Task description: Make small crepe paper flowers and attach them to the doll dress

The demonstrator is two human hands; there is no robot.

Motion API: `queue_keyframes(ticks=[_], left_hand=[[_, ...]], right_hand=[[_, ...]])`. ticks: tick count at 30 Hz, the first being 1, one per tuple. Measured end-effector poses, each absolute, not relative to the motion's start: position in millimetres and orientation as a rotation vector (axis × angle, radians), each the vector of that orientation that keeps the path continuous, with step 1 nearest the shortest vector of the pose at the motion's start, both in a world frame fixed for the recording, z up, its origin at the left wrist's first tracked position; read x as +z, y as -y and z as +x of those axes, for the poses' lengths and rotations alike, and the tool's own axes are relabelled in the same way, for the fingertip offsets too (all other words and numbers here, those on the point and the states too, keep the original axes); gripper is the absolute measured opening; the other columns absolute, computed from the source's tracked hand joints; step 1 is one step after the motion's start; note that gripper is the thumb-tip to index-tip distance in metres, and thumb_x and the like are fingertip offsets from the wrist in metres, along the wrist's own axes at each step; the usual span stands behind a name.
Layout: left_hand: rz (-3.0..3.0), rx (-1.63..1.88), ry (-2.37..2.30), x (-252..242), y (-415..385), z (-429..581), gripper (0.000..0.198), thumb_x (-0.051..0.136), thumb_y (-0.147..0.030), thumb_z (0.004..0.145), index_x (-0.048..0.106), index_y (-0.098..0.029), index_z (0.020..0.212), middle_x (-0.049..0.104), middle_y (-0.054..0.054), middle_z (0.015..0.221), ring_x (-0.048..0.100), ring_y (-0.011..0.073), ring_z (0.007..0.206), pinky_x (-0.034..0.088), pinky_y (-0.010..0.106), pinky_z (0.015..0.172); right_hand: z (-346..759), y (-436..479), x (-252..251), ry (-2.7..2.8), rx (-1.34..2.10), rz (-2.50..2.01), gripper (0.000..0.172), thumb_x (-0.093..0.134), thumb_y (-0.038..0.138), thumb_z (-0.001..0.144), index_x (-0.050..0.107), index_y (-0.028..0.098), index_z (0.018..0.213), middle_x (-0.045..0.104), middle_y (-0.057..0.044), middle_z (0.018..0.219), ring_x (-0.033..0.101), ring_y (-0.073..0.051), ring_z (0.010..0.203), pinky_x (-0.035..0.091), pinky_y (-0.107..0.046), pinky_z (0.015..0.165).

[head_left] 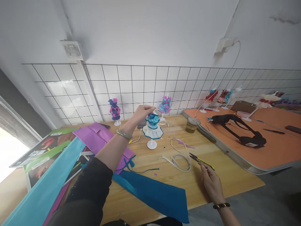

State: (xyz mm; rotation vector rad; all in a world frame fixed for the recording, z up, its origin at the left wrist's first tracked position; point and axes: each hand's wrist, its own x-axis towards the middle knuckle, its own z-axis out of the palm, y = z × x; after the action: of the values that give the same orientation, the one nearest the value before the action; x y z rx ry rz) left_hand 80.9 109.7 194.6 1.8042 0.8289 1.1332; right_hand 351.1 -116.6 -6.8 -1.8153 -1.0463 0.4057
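A small dress form (152, 125) with a teal ruffled top and a white skirt edged in blue stands upright on a round white base. My left hand (143, 112) reaches over it, fingers pinched at its top; what they hold is too small to make out. Low on the right, my right hand (211, 182) holds yellow-handled thread snips (205, 164), their dark blades pointing up and left. A coil of white ribbon (182, 162) lies left of the snips. Blue fabric (155, 196) stretches across the front of the wooden table (136, 204).
Purple fabric (96, 138), light blue fabric (61, 175) and magazines (44, 157) lie left. Two more dressed forms stand behind, one pink-and-navy (115, 110), one pink-and-teal (165, 105). A cup (191, 125) stands near the orange table (277, 147), which bears a black strap-like device (251, 141).
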Motion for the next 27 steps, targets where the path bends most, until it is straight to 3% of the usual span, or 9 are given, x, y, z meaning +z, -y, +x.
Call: queue_keyframes(ticks=[9,20,27], left_hand=[[1.825,1.099,-0.823,180.4,-112.9,83.0,0.041,0.059,-0.049,0.066,0.067,-0.015,0.087,0.061,0.005,0.072,0.049,0.0108,0.061,0.038,0.024,0.055],[1.883,1.117,-0.947,182.5,-112.6,73.5,0.039,0.057,-0.048,0.065,0.068,-0.014,0.082,0.062,0.004,0.068,0.051,0.0120,0.062,0.038,0.024,0.056],[1.902,1.057,-0.945,187.1,-115.2,70.3,0.035,0.056,-0.042,0.067,0.068,-0.015,0.085,0.064,0.005,0.076,0.051,0.0114,0.061,0.037,0.023,0.053]], right_hand=[[345.8,118.5,-6.5,1.186,0.286,-1.750,0.045,0.042,0.049,0.075,0.063,0.013,0.091,0.052,-0.001,0.048,0.047,-0.015,0.043,0.037,-0.026,0.041],[344.8,118.2,-6.7,1.207,0.279,-1.830,0.043,0.041,0.048,0.075,0.062,0.013,0.093,0.042,0.003,0.043,0.039,-0.014,0.040,0.032,-0.025,0.040],[341.5,118.9,-5.0,1.215,0.291,-1.862,0.043,0.040,0.047,0.077,0.061,0.014,0.096,0.044,0.002,0.046,0.042,-0.016,0.044,0.034,-0.026,0.042]])
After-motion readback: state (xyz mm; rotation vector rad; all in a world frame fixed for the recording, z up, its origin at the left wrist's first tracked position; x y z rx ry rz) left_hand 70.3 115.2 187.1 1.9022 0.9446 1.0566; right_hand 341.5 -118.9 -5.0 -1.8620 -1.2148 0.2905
